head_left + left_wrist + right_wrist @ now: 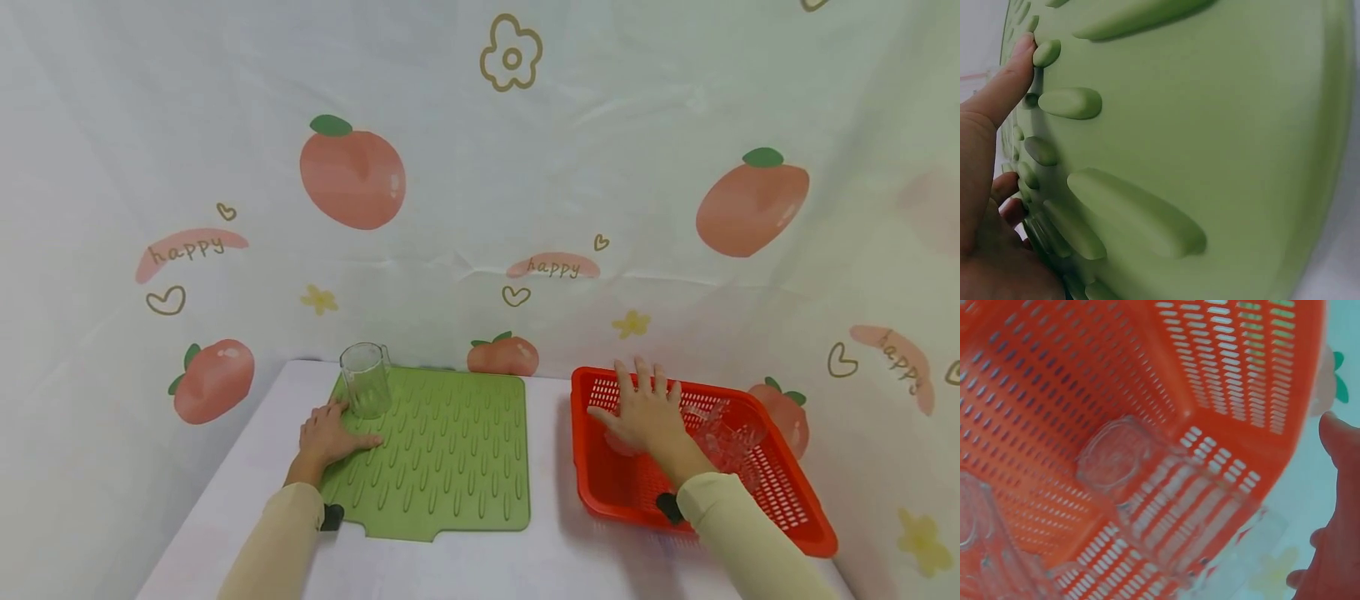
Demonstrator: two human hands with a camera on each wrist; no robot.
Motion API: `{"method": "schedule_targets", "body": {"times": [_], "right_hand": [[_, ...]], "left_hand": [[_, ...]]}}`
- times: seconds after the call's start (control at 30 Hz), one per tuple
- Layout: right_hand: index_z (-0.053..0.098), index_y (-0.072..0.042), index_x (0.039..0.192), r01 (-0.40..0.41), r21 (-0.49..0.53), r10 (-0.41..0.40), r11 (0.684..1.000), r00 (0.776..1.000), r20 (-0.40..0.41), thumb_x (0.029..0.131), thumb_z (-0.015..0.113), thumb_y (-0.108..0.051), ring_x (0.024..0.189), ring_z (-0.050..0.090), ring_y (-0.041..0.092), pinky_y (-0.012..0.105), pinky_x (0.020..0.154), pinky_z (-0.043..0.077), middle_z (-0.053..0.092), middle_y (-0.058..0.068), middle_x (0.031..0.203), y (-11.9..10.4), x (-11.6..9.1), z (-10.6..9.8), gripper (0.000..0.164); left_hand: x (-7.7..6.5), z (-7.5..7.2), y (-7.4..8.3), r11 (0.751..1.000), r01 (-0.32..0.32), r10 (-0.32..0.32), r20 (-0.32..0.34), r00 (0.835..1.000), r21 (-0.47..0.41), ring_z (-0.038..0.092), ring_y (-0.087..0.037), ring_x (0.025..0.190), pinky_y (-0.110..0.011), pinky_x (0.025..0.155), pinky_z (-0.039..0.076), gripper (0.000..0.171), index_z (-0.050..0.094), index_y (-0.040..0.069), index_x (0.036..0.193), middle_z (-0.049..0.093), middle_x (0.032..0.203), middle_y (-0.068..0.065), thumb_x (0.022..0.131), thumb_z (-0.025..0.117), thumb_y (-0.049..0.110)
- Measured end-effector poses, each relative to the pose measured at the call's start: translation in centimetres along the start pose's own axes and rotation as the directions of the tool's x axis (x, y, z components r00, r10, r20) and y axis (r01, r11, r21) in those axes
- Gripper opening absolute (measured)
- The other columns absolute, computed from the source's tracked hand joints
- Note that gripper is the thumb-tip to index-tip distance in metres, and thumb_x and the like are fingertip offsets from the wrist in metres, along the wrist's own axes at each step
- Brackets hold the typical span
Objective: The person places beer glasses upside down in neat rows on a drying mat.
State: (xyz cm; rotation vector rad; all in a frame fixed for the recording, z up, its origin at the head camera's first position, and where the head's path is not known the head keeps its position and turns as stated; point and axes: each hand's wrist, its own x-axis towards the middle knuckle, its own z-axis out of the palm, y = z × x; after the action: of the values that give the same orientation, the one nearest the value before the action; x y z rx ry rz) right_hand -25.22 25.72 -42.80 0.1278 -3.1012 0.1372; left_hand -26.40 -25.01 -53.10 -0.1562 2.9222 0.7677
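A clear glass mug (367, 392) stands upright at the far left corner of a green drying mat (457, 450), its handle turned to the back right. My left hand (328, 437) rests on the mat's left side, thumb spread out over the ridges (1069, 103) and fingertips close beside the mug's base. Spread wide, my right hand (647, 417) hovers over a red plastic basket (579, 467) and holds nothing. Inside the basket lie clear glass mugs; one mug (1166, 500) leans by the slotted wall, another mug (997, 544) lies farther left in the right wrist view.
Mat and basket sit side by side on a white-covered table (551, 483), a gap between them. Behind the table hangs a white curtain (450, 167) printed with peaches, hearts and flowers; it also closes off both sides.
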Motion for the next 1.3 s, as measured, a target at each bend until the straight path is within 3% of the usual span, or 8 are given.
{"method": "schedule_targets", "body": {"times": [0.27, 0.53, 0.7, 0.87, 1.0, 1.1, 1.3], "right_hand": [[0.018, -0.003, 0.160, -0.034, 0.022, 0.033, 0.999, 0.998, 0.061, 0.094, 0.058, -0.062, 0.147, 0.008, 0.063, 0.084, 0.113, 0.011, 0.011, 0.034, 0.163, 1.5, 0.1, 0.5, 0.098], [0.020, -0.002, 0.160, -0.062, 0.030, 0.058, 0.998, 0.994, 0.096, 0.094, 0.058, -0.062, 0.145, 0.012, 0.066, 0.084, 0.111, 0.017, 0.013, 0.037, 0.160, 2.4, 0.2, 0.9, 0.096], [0.014, -0.002, 0.159, -0.079, 0.091, 0.066, 0.993, 0.988, 0.138, 0.097, 0.057, -0.056, 0.144, 0.012, 0.066, 0.086, 0.109, 0.018, 0.011, 0.038, 0.159, 2.7, 0.5, 1.3, 0.093], [0.009, -0.005, 0.160, -0.076, 0.110, 0.059, 0.991, 0.986, 0.157, 0.098, 0.063, -0.041, 0.142, 0.016, 0.068, 0.085, 0.109, 0.018, 0.013, 0.041, 0.157, 2.7, 0.4, 1.4, 0.089], [0.010, -0.011, 0.161, -0.035, 0.071, 0.025, 0.997, 0.989, 0.146, 0.099, 0.064, -0.029, 0.133, 0.028, 0.069, 0.082, 0.102, 0.035, 0.018, 0.043, 0.153, 2.6, 0.3, 1.4, 0.085], [0.015, -0.009, 0.159, 0.012, 0.047, -0.016, 0.999, 0.994, 0.104, 0.098, 0.066, -0.025, 0.124, 0.036, 0.068, 0.074, 0.092, 0.048, 0.024, 0.046, 0.146, 2.5, 0.2, 1.4, 0.081], [0.027, -0.002, 0.151, 0.049, 0.037, -0.050, 0.998, 0.998, 0.030, 0.095, 0.070, -0.023, 0.114, 0.040, 0.063, 0.065, 0.083, 0.053, 0.033, 0.046, 0.134, 2.4, 0.1, 1.5, 0.073]], "left_hand": [[0.1, 0.1, -0.3, 1.000, 0.002, -0.002, -0.002, 1.000, -0.017, 0.020, -0.056, 0.148, -0.072, 0.118, 0.020, 0.116, 0.031, -0.005, 0.156, 0.016, 0.164, -0.036, 0.076, 0.082, 0.061], [0.0, 0.1, -0.3, 0.999, 0.005, -0.006, -0.012, 1.000, -0.039, 0.020, -0.056, 0.148, -0.072, 0.118, 0.020, 0.116, 0.031, -0.005, 0.156, 0.017, 0.163, -0.036, 0.075, 0.083, 0.060], [0.0, 0.1, -0.3, 0.999, 0.011, -0.011, 0.001, 1.000, -0.032, 0.020, -0.057, 0.148, -0.071, 0.119, 0.019, 0.115, 0.030, -0.004, 0.156, 0.016, 0.163, -0.036, 0.077, 0.082, 0.060], [0.1, 0.2, -0.4, 1.000, 0.014, -0.014, 0.001, 1.000, -0.023, 0.020, -0.057, 0.148, -0.072, 0.119, 0.019, 0.115, 0.030, -0.004, 0.157, 0.016, 0.164, -0.036, 0.077, 0.082, 0.060], [0.2, 0.3, -0.5, 1.000, 0.015, -0.015, -0.003, 1.000, -0.022, 0.019, -0.056, 0.148, -0.072, 0.119, 0.019, 0.115, 0.030, -0.003, 0.157, 0.016, 0.164, -0.035, 0.076, 0.081, 0.061], [0.2, 0.3, -0.6, 0.999, 0.013, -0.013, -0.003, 1.000, -0.031, 0.018, -0.056, 0.149, -0.072, 0.119, 0.019, 0.116, 0.029, -0.003, 0.157, 0.015, 0.164, -0.035, 0.076, 0.081, 0.061], [-0.1, 0.3, -0.3, 0.999, 0.012, -0.011, 0.003, 1.000, -0.052, 0.015, -0.056, 0.150, -0.072, 0.120, 0.016, 0.115, 0.028, -0.004, 0.157, 0.014, 0.165, -0.035, 0.077, 0.082, 0.059]]}}
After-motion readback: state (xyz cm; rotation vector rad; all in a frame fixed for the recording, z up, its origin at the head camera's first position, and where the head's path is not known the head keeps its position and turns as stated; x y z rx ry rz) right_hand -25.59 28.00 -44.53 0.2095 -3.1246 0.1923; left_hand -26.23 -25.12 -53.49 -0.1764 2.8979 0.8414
